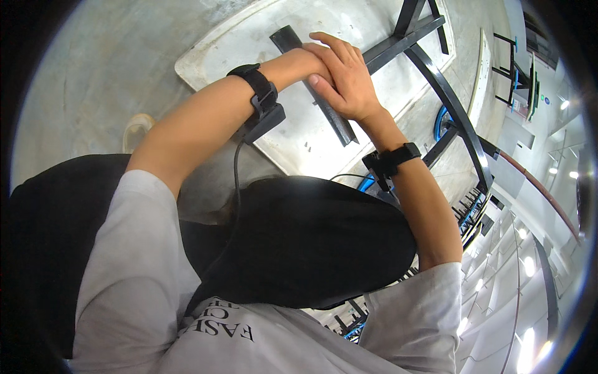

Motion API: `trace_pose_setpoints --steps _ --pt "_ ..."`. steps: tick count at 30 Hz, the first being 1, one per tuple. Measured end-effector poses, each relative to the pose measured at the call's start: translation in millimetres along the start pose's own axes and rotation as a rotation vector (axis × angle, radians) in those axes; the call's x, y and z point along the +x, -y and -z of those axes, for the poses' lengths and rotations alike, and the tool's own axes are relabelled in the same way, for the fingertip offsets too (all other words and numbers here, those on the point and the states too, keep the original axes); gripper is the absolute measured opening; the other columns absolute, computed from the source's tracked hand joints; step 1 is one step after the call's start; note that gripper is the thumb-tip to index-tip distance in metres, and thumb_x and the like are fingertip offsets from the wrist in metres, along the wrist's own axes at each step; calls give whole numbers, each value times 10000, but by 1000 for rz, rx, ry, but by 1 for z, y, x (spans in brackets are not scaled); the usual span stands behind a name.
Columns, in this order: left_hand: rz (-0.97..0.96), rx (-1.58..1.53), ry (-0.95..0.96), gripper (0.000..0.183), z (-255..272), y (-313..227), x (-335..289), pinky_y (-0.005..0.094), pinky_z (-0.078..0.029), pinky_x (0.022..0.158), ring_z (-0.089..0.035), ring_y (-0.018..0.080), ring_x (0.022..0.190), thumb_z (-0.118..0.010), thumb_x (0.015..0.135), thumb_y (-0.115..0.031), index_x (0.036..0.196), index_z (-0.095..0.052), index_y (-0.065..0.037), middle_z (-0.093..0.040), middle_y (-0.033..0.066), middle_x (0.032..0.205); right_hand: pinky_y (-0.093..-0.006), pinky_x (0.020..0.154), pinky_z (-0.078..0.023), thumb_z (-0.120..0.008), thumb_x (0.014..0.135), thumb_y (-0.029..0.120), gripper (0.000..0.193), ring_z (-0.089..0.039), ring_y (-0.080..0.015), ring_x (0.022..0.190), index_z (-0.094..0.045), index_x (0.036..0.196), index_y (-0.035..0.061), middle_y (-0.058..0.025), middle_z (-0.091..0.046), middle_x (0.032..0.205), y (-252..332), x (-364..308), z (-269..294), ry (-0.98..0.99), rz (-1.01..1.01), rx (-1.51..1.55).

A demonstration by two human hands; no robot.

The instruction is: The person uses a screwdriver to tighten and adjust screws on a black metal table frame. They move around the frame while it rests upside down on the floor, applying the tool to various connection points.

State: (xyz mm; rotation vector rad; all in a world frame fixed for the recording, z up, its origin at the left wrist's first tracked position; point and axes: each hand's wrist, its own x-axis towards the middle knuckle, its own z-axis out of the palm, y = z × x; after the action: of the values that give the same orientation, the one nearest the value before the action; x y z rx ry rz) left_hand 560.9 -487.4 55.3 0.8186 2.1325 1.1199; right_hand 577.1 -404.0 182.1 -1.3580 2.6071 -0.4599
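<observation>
A black metal bar with an angled profile [336, 121] lies slantwise across a scuffed white board [215, 56]. Over its middle is my left hand [303, 64], its fingers hidden under my other hand, so I cannot see whether they grip the bar. My right hand [349, 78] lies across the back of the left one, fingers stretched out and thumb apart. The bar's far end sticks out beyond both hands and its near end shows below them. Just right of my hands, a black metal frame [405, 47] of joined straight and curved bars meets the board.
Black straps with small devices sit on both wrists, and a cable [237, 181] hangs from the left one. My black-clad knee [311, 237] is close below the board. A pale shoe [138, 129] shows at left. Further frames [514, 71] stand at far right.
</observation>
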Motion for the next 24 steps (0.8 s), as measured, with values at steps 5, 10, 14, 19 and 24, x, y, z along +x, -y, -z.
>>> trace_pose_setpoints --steps 5,10,14,19,24 --pt "-382 4 -433 359 -29 -26 4 357 -470 744 -595 242 865 -593 722 -337 979 -563 -88 -620 121 924 -399 919 -312 -430 825 327 405 -443 -327 1063 -521 1100 44 -164 -460 1191 -15 -15 -9 -121 -126 52" --pt "84 -231 -674 218 -21 -66 -22 371 -457 593 -594 295 666 -637 661 -281 703 -605 -70 -613 123 688 -384 904 -334 -406 870 266 349 -448 -350 1031 -520 1051 -10 -191 -469 1158 -24 -10 -24 -487 -478 294" --pt "-9 -334 -998 254 -33 -72 -14 395 -447 544 -569 334 570 -658 628 -297 562 -588 -61 -573 146 578 -376 901 -343 -394 884 263 358 -452 -354 1036 -524 1022 -40 -211 -480 1121 -27 -14 -25 -510 -778 275" --pt "-182 -263 -321 298 -21 -40 -4 346 -461 713 -587 295 827 -599 685 -310 816 -609 -42 -618 158 825 -408 938 -298 -416 854 327 419 -416 -350 1090 -500 1099 -2 -201 -430 1204 -24 -22 -20 -300 -399 198" --pt "-303 -115 -199 327 -34 16 16 330 -457 736 -583 243 841 -611 714 -333 902 -600 -66 -621 111 889 -397 953 -276 -434 827 370 468 -403 -328 1119 -473 1155 38 -163 -413 1240 0 3 -4 -42 -60 46"
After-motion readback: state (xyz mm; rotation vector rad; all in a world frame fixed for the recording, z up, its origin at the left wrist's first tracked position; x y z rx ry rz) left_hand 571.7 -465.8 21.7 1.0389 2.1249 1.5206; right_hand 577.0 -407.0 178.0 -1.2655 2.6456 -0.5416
